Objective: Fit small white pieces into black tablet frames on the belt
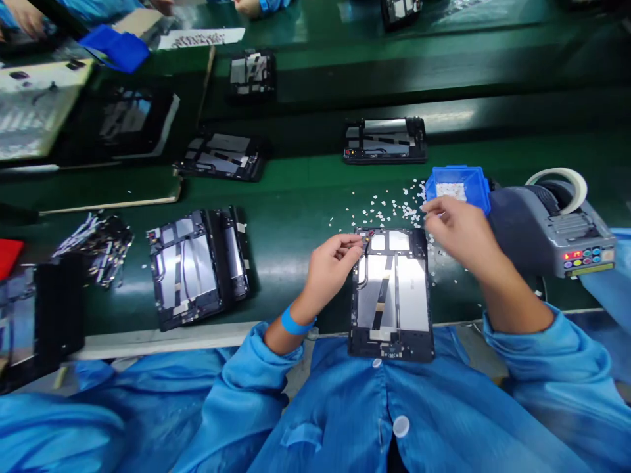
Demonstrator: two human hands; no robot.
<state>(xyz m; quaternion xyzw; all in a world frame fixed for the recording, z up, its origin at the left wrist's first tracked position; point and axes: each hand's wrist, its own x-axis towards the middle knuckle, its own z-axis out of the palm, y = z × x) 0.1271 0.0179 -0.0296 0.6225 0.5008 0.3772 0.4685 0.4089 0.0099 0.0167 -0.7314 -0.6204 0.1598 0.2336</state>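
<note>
An opened tablet (414, 295) with silver battery cells and a dark flat cable lies in front of me, its lower end over the bench edge. My left hand (335, 261) is at its upper left corner, thumb and fingers pinched together by a small reddish part; what they hold is too small to make out. My right hand (456, 230) hovers past the upper right corner, beside a blue tray (480, 187) of white bits. Its fingertips are pinched too, and I cannot make out what is in them. Small white pieces (387, 209) lie scattered beyond the tablet.
A grey tape dispenser (530, 226) stands at right. To the left are stacked opened tablets (185, 269) and a heap of thin strips (101, 249). More tablets, including one tablet (384, 140), lie farther back. Co-workers' hands (248, 6) show at the far side.
</note>
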